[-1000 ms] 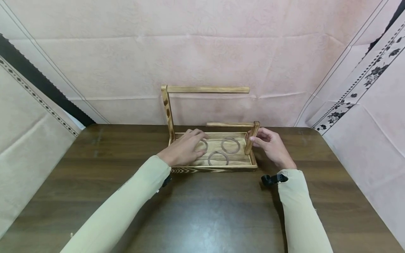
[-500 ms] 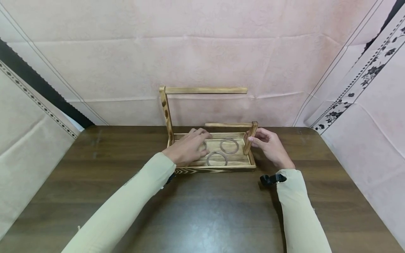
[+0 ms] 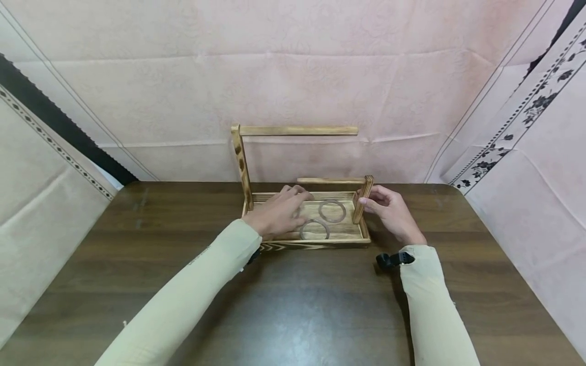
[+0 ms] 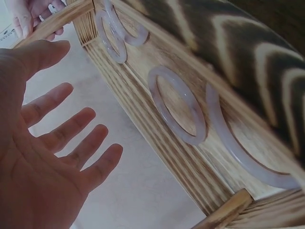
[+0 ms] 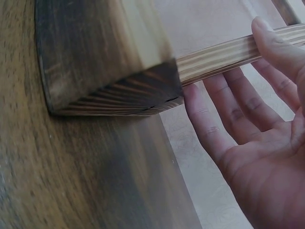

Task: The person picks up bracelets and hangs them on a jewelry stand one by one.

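A wooden tray (image 3: 320, 243) with upright handle pieces stands at the table's far side. My left hand (image 3: 281, 211) hovers over its left half, palm down, fingers spread and slightly bent; the left wrist view shows nothing in this hand (image 4: 52, 143). Several pale, translucent bangles lie flat in the tray, among them a back right bangle (image 3: 345, 211) and a front bangle (image 3: 328, 231); the hand covers others in the head view. My right hand (image 3: 391, 211) holds the tray's right handle post (image 3: 363, 201), thumb on one side and fingers on the other.
A long wooden bar (image 3: 299, 130) extends right from the tall left post (image 3: 242, 162). From the right post, a lower bar (image 3: 329, 180) points left. A pale cloth (image 3: 293, 81) hangs behind the brown table (image 3: 293, 300).
My left hand has shifted a little to the right over the tray. The right hand keeps its hold on the post, and the bangles in sight have not moved.
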Demonstrator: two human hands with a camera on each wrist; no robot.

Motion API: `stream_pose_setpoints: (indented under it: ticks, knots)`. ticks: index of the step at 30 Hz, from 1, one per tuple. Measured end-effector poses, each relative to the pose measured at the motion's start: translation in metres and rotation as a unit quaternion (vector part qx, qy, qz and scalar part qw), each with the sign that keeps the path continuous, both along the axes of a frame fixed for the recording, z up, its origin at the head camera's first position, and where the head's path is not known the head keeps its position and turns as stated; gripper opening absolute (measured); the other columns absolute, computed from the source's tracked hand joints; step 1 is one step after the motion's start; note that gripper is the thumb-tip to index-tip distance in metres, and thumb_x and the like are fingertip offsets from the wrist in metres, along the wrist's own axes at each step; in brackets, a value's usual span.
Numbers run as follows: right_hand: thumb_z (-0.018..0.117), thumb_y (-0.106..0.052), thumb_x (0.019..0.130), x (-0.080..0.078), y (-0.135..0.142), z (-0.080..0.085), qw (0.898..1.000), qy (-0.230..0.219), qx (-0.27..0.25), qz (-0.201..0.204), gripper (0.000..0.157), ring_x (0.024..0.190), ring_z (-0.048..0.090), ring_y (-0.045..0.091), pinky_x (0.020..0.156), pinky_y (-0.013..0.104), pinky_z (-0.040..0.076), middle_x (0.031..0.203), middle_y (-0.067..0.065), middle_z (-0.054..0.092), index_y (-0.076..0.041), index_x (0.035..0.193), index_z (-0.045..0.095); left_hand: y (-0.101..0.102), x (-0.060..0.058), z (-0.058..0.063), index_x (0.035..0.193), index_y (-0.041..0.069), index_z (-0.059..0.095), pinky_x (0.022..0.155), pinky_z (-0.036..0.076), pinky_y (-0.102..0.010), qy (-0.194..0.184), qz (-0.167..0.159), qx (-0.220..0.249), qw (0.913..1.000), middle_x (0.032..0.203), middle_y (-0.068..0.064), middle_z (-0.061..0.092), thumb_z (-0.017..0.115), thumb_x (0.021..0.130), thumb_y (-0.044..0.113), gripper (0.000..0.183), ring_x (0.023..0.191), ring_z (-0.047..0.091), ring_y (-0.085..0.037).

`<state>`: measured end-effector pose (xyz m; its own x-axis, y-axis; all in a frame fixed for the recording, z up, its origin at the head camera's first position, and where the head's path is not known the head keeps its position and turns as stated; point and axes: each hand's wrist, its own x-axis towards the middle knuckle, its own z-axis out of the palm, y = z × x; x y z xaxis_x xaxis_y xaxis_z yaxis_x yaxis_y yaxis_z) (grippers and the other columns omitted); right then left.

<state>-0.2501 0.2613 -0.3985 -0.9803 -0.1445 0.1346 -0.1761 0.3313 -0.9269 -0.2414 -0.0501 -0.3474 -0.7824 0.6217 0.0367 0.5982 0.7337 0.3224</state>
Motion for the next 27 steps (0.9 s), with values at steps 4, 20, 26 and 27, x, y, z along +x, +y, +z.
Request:
stream_pose_setpoints:
  ticks: [4,20,26,27]
  knots:
    - [0.068,-0.026,0.100,0.000,-0.001,0.000,1.000,0.000,-0.003,-0.003,0.037,0.101,0.068,0.003,0.091,0.025,0.059,0.121,0.012,0.068,-0.002,0.126,0.061,0.004,-0.001,0.000,0.148,0.016,0.049,0.113,0.043,-0.045,-0.002,0.001,-0.006,1.0000,0.155,-0.010,0.045,0.065,0.100,0.037,0.055,0.139,0.043,-0.028]
    - [0.068,-0.020,0.100,0.002,-0.002,0.002,1.000,0.006,-0.027,0.005,0.036,0.097,0.069,0.003,0.093,0.031,0.059,0.116,0.015,0.069,0.007,0.123,0.060,0.020,-0.008,0.002,0.143,0.014,0.052,0.130,0.016,-0.045,0.007,-0.029,-0.017,0.9994,0.154,-0.013,0.049,0.066,0.098,0.026,0.049,0.146,0.044,-0.028]
    - [0.067,-0.020,0.100,0.002,-0.002,0.001,1.000,0.004,-0.022,0.003,0.035,0.097,0.069,0.003,0.093,0.030,0.059,0.114,0.008,0.069,0.006,0.123,0.059,0.025,-0.008,0.004,0.141,0.017,0.053,0.128,0.020,-0.050,0.008,-0.029,-0.020,0.9994,0.155,-0.012,0.048,0.065,0.099,0.028,0.045,0.146,0.045,-0.026]
    - [0.067,-0.020,0.100,0.002,-0.001,0.001,1.000,0.004,-0.022,0.003,0.035,0.098,0.069,0.003,0.093,0.030,0.059,0.113,0.007,0.069,0.006,0.123,0.059,0.026,-0.008,0.004,0.141,0.019,0.052,0.127,0.022,-0.050,0.010,-0.027,-0.022,0.9993,0.155,-0.011,0.048,0.065,0.100,0.029,0.044,0.145,0.046,-0.026]
